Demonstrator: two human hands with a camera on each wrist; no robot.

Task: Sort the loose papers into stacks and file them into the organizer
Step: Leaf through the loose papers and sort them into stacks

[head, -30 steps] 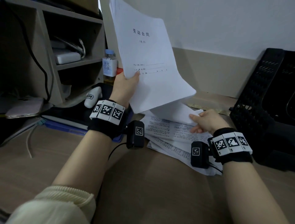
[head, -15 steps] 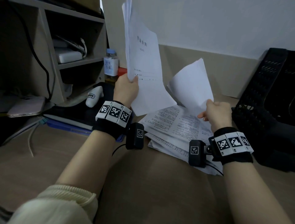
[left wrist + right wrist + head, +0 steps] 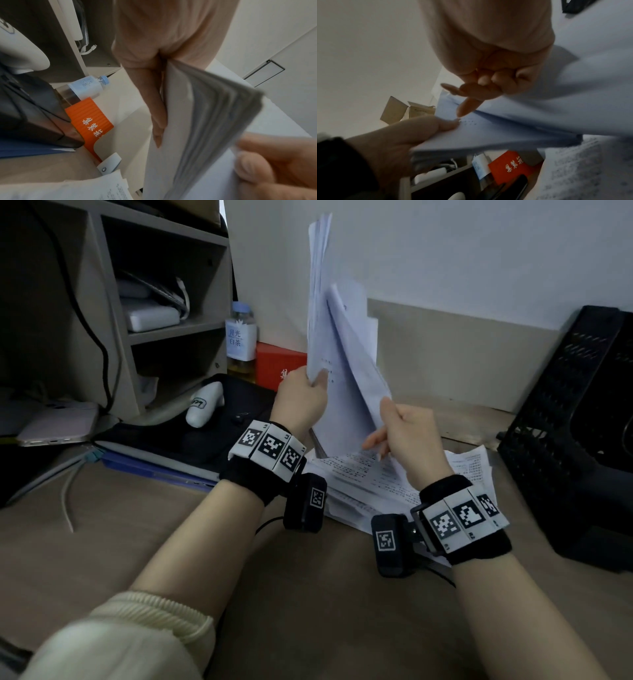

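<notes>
My left hand [image 3: 303, 392] holds an upright stack of white papers [image 3: 320, 302] by its lower edge, thumb on the front; the left wrist view shows the fingers [image 3: 157, 121] flat behind the stack [image 3: 205, 121]. My right hand [image 3: 400, 426] pinches a single white sheet [image 3: 356, 361] by its lower corner and leans it against the front of the stack. In the right wrist view the right fingers [image 3: 488, 86] curl on that sheet [image 3: 573, 88]. Loose printed papers [image 3: 370, 477] lie on the desk under both hands. The black mesh organizer [image 3: 575, 422] stands at the right.
A grey shelf unit [image 3: 144, 302] with cables and a white box stands at the back left. A tea bottle [image 3: 240, 337] and a red box [image 3: 277, 364] sit beside it. A white device [image 3: 205, 405], dark pouch and blue folder [image 3: 147, 467] lie on the left.
My right hand lifted a sheet off the desk pile and carried it left and up against the stack. My left hand turned the stack more edge-on.
</notes>
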